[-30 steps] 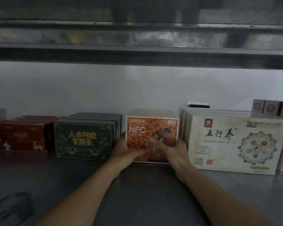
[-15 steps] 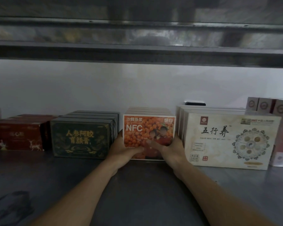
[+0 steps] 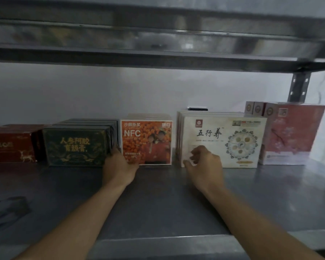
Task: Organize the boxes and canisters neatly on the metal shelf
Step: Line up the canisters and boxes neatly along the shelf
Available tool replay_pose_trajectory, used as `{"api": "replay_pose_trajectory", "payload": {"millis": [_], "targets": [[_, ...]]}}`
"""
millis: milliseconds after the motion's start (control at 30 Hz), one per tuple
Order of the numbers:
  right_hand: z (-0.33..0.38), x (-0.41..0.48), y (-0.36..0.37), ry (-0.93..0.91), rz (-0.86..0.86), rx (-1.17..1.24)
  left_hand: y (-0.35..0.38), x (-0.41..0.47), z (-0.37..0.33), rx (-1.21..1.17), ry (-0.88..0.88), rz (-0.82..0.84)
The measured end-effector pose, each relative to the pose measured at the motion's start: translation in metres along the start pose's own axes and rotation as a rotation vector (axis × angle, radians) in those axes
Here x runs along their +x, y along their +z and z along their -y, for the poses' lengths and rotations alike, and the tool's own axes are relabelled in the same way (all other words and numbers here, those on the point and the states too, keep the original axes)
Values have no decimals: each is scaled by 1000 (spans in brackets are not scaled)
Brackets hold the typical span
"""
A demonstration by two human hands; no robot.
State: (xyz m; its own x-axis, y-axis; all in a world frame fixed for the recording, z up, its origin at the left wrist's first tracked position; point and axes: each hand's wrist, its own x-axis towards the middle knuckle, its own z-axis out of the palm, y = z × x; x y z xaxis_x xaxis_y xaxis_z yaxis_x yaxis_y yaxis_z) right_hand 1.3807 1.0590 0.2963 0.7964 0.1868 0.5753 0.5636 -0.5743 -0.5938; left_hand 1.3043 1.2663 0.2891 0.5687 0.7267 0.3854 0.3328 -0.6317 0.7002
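Orange NFC box (image 3: 150, 139): stands upright on the metal shelf (image 3: 158, 203), heading its row, between dark green box (image 3: 75, 147) and white box (image 3: 233, 139). Flat rectangular carton with a glossy printed face; probably light, stiff and slick. Best taken by both side edges. Left hand (image 3: 118, 166) clasps its lower left corner. Right hand (image 3: 203, 162) hovers before the white box, loosely curled, holding nothing.

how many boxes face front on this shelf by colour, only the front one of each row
dark red box with gold deer: 1
dark green box with gold lettering: 1
orange box marked NFC: 1
cream box with black characters: 1
tall pink box: 1
total: 5
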Motion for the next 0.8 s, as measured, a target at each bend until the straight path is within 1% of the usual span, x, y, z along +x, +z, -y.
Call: {"api": "replay_pose_trajectory", "payload": {"millis": [100,200,300,433,500,600,800], "targets": [[-27,-3,-34,3,-41,-32,-1,-15,-8,82,25,-50],[-56,-1,-60,32,-17,-53,7,-33,-22,96,92,5],[-83,4,-81,77,-24,4,21,-54,-50,24,82,22],[-117,14,-106,125,-57,99,51,-76,-92,-143,31,45],[-131,22,-114,168,-33,194,64,-81,-106,-193,-9,88],[-148,35,-115,182,20,260,77,-83,-117,-232,-64,151],[-160,54,-103,206,116,410,84,-74,-122,-323,-75,172]]}}
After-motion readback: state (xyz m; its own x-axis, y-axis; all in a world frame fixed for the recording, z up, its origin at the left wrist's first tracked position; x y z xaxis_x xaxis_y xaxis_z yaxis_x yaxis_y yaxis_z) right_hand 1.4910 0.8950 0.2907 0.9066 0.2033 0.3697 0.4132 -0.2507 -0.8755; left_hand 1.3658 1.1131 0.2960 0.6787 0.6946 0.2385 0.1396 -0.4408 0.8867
